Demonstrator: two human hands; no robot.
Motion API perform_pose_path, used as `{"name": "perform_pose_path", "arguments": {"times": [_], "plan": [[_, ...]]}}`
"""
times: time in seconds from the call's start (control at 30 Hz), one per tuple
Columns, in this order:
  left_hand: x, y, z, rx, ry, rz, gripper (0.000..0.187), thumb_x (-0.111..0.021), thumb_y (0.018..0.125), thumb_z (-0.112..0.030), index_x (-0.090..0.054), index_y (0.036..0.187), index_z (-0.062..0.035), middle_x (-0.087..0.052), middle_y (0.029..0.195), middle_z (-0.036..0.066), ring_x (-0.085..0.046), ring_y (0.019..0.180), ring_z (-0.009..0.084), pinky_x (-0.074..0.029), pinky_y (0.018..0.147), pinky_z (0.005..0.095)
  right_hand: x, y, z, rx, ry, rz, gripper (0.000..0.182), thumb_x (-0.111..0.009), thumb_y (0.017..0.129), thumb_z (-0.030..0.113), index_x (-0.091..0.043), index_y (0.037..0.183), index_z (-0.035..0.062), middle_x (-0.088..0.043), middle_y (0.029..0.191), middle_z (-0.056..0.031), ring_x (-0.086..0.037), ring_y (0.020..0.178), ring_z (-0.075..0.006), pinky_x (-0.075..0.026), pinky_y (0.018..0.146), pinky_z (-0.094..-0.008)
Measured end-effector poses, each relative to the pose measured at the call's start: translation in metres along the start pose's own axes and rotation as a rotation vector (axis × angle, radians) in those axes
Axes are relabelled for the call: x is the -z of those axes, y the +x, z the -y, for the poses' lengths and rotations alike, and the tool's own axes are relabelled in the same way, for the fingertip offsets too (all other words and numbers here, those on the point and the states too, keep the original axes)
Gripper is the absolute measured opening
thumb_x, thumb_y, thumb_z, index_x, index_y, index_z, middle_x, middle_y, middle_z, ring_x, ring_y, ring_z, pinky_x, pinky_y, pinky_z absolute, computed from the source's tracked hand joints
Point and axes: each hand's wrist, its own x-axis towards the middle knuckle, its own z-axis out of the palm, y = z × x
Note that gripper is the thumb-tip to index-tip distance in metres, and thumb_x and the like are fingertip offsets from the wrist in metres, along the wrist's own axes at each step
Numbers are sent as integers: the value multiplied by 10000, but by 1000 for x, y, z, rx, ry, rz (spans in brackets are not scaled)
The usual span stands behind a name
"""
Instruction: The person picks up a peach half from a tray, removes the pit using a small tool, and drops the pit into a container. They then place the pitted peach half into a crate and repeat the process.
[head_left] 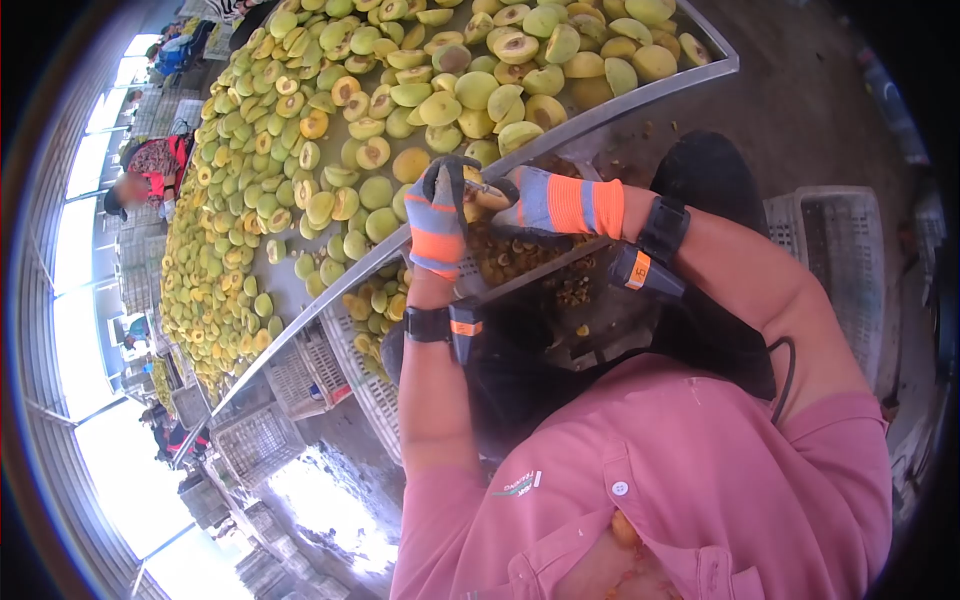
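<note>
My left hand (pixel 438 215), in a grey and orange glove, is closed at the table's metal edge, around what looks like a yellow peach half (pixel 470 178), mostly hidden by the fingers. My right hand (pixel 548 202), gloved alike, meets it from the right. Its fingers are wrapped round a small pitting tool (pixel 488 196) with a tan handle and a thin metal part, which touches the fruit. Halved green-yellow peaches (pixel 375 190), some with brown pits showing, cover the metal table (pixel 283 280) just beyond both hands.
Below the hands is a crate (pixel 500 262) of fruit pieces. Plastic crates stand at the right (pixel 830 270) and at the left (pixel 300 375). The raised metal rim (pixel 625 100) runs between me and the peaches. Other people, one in red (pixel 165 170), are at the far left.
</note>
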Motion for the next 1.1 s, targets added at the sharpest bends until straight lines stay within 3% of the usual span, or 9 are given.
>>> {"name": "perform_pose_path", "arguments": {"times": [0.13,0.23,0.3,0.37,0.5,0.63,0.77,0.97,1.1], "plan": [[-10,-6,-12,112,-217,-116,218,-486,947,-149,-624,969,19,-621,782,47,-568,718,114,-445,626,261,7,-8,14,-67,76,34,289,-665,768,235,-648,908,-18,-622,666,-100,-587,607,-181,-466,573,-339],[-23,-12,-20,235,-452,-182,240,-493,959,-183,-629,968,16,-631,798,52,-551,697,116,-462,628,266,-16,8,-23,197,140,-97,288,-648,766,182,-640,981,-9,-674,826,-152,-620,746,-199,-491,672,-366],[-32,-14,10,90,-7,-335,229,-496,948,-149,-606,1037,32,-639,888,99,-557,812,148,-477,715,314,-24,12,-23,322,278,-89,304,-602,778,84,-619,1073,10,-679,999,-153,-628,925,-238,-489,823,-370],[-44,-15,22,197,-30,-452,265,-523,930,-143,-580,1083,67,-641,940,139,-562,853,171,-477,761,315,-18,0,-5,268,345,-57,371,-583,786,29,-582,1156,29,-642,1116,-148,-597,1058,-249,-460,922,-355],[-58,-16,22,290,9,-503,321,-537,921,-204,-588,1110,50,-653,989,210,-617,947,314,-484,805,357,-7,-13,16,19,159,-34,233,-617,797,65,-627,1023,10,-684,931,-126,-621,870,-172,-475,758,-343],[-39,-11,-10,226,-19,-387,244,-530,917,-199,-613,1021,5,-658,917,199,-629,895,367,-489,760,375,-11,-12,1,254,141,3,165,-622,832,126,-639,969,36,-668,901,-85,-607,813,-167,-467,740,-327],[-23,-8,-13,36,-47,-187,211,-480,943,-160,-602,1010,-2,-627,797,66,-553,716,122,-453,636,287,7,-12,1,404,107,231,182,-625,863,144,-628,989,13,-645,946,-54,-600,855,-159,-475,769,-317],[-8,-16,-23,100,-331,-16,240,-493,951,-215,-622,985,-15,-572,758,-5,-473,690,62,-419,600,245,20,-18,-13,11,319,387,192,-632,884,183,-634,986,20,-633,860,-22,-614,752,-109,-484,642,-259],[-12,-12,-28,170,-430,18,251,-502,955,-245,-637,997,-37,-556,752,-35,-458,663,45,-391,563,223,25,-22,-4,328,218,355,185,-629,888,183,-633,991,29,-635,821,-37,-620,670,-114,-481,548,-245]]}}
